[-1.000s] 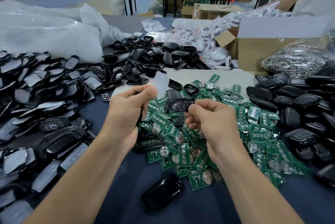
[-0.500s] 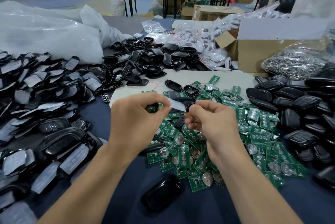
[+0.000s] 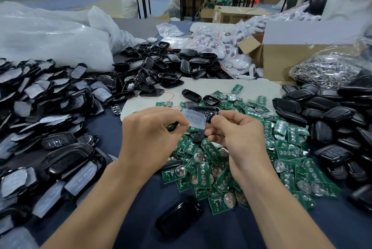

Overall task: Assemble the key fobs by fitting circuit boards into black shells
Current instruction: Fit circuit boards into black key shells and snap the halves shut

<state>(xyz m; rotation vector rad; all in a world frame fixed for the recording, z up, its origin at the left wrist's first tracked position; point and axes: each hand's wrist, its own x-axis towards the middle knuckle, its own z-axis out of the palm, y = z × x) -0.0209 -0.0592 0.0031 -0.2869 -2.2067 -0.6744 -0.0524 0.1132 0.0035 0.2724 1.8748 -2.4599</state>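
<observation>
Black shell heap (image 3: 50,111), many pieces capped with pale film and too many to count, crowds the counter's (image 3: 138,224) 9 o'clock edge. The left hand's (image 3: 149,138) fingers pinch one milky, dimpled rubber pad (image 3: 194,117). The right hand's (image 3: 235,136) fingers clench one black shell (image 3: 208,110) at centre. Flat green circuit boards (image 3: 203,174) pile beneath, uncounted. One glossy shell (image 3: 179,216) lies alone at 6 o'clock on open navy cloth.

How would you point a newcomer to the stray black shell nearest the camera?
Start at the heap of green circuit boards in the middle of the blue-covered table. Just off its near edge, between the person's forearms, lies one glossy black shell. Unlike the piled shells on either side, it lies alone on bare cloth.
</observation>
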